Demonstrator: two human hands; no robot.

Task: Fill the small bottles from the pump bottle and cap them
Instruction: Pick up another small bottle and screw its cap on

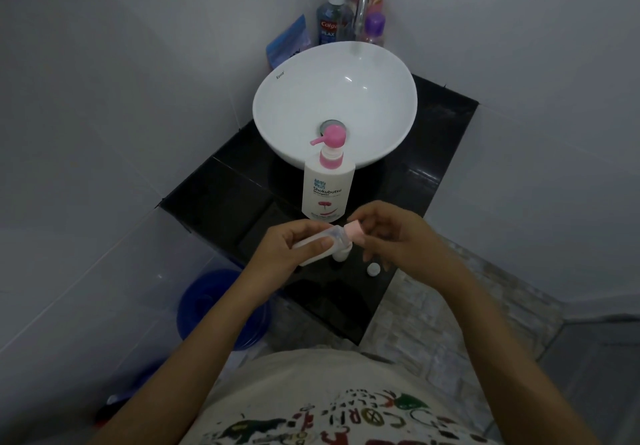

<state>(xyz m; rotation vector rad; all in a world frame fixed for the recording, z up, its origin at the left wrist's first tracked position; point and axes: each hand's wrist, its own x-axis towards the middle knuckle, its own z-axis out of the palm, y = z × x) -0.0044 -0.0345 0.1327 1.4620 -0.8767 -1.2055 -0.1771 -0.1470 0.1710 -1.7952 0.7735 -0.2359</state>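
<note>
The pump bottle (327, 190) stands upright on the black counter (221, 198), just in front of the white basin (334, 105); its label reads "Shokubutsu", with smaller print below too fine to read, and its pink pump head points to the person's left. The basin rim carries the mark "Kassa". Behind the basin, a blue mouthwash bottle (331, 21) shows "Colg…" and "PLAX"; the other containers beside it are unreadable. The left hand (294, 245) is closed around a small clear bottle (320, 245), held tilted above the counter's near edge. The right hand (388, 233) pinches the pink cap (356, 232) at that bottle's neck; whether the cap is seated cannot be told. A second small white bottle (341, 254) stands on the counter directly beneath, partly hidden, and a loose white cap (373, 269) lies just beside the right hand, close to the counter's front edge. The counter's left portion is bare. A blue bucket (211, 306) sits on the floor at lower left.
</note>
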